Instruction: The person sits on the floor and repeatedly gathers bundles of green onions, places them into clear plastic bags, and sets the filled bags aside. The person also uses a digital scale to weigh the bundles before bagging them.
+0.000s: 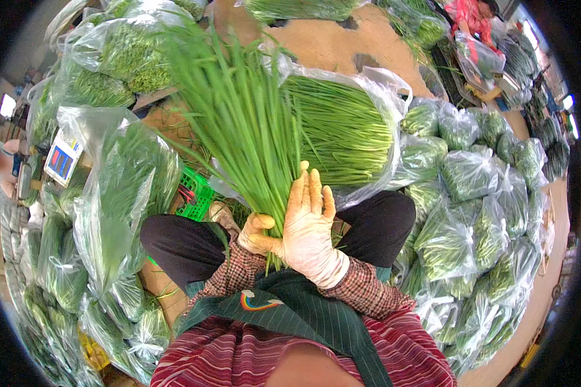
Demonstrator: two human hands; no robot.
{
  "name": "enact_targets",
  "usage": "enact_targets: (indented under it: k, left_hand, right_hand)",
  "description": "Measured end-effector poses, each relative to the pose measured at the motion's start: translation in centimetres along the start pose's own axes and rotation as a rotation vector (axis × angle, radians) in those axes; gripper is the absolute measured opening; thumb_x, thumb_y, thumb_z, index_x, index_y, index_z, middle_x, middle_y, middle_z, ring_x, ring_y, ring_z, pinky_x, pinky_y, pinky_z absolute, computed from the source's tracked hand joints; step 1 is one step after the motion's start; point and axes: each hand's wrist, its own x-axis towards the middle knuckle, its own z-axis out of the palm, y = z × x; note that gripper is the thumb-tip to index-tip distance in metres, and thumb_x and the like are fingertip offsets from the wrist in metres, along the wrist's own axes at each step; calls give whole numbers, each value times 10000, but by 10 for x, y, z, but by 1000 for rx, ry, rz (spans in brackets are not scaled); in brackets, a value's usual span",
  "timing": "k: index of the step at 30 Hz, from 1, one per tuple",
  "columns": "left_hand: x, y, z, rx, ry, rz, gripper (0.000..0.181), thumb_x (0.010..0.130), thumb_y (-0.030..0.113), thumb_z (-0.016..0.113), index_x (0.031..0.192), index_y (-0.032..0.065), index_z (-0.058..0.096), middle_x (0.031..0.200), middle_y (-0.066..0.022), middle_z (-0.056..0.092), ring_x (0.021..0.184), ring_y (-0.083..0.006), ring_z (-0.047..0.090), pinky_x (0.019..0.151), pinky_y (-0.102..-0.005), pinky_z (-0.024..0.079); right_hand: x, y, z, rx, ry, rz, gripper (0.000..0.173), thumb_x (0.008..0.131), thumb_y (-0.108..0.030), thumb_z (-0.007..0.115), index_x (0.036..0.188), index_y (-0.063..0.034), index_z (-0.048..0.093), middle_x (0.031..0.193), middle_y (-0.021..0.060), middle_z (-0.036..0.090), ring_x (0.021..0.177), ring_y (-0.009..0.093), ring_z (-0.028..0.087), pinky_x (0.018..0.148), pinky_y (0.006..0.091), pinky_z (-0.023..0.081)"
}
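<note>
A large loose bunch of long green chives (252, 145) fans up and away from me, its stems gathered low between my hands. My left hand (255, 234), in a pale glove stained yellow at the fingers, is closed around the stem ends. My right hand (314, 237), gloved alike, presses on the bunch's right side with its fingers stretched upward and its thumb side against the stems. Just beyond, a clear plastic bag (398, 145) lies open, packed with chives (344, 130) in neat rows. Some leaf tips in the held bunch are blurred.
Filled bags (465, 232) of greens are piled at right; more bags (121, 193) stand at left beside a digital scale (63, 157). A green plastic crate (196, 193) sits by my left knee. People (474, 24) are at the far right and left edge (2, 162).
</note>
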Motion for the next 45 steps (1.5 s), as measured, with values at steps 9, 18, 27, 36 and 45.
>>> enact_targets:
  k: [9, 18, 27, 36, 45]
  left_hand:
    - [2, 131, 55, 809, -96, 647, 844, 532, 261, 800, 1236, -7, 419, 1183, -116, 511, 1085, -197, 470, 952, -339, 365]
    - [-161, 352, 107, 2064, 650, 1089, 706, 559, 271, 723, 1190, 99, 458, 923, -175, 625, 866, -316, 614, 752, -376, 494]
    - [-205, 371, -26, 1891, 955, 781, 809, 606, 327, 729, 1299, 146, 355, 1064, -152, 597, 950, -314, 592, 815, -376, 480]
    - [-272, 274, -249, 1792, 1103, -271, 927, 536, 353, 773, 1322, 160, 321, 1055, -148, 607, 1001, -305, 572, 863, -362, 449]
    - [-265, 309, -211, 1682, 1230, -508, 1184, 425, 284, 855, 1391, 208, 176, 1152, -183, 531, 1058, -324, 523, 864, -414, 446]
  right_hand:
    - [49, -4, 17, 866, 37, -131, 792, 773, -510, 588, 1277, 45, 330, 1216, 216, 460, 1147, 297, 433, 945, 399, 346]
    - [221, -212, -14, 994, -405, -791, 404, 770, -213, 675, 1089, 12, 570, 1010, 82, 632, 937, 157, 571, 847, 280, 442]
    - [311, -324, 71, 436, -483, -856, 420, 796, -281, 608, 1151, -65, 546, 1104, 106, 586, 1006, 200, 537, 910, 289, 400]
    - [383, -281, 47, -31, -601, -357, 447, 845, -397, 471, 1051, -16, 579, 901, 159, 651, 707, 217, 643, 605, 331, 512]
    - [385, -297, 28, 500, -804, -26, 307, 880, -308, 464, 986, -22, 498, 808, 121, 649, 686, 209, 628, 591, 373, 488]
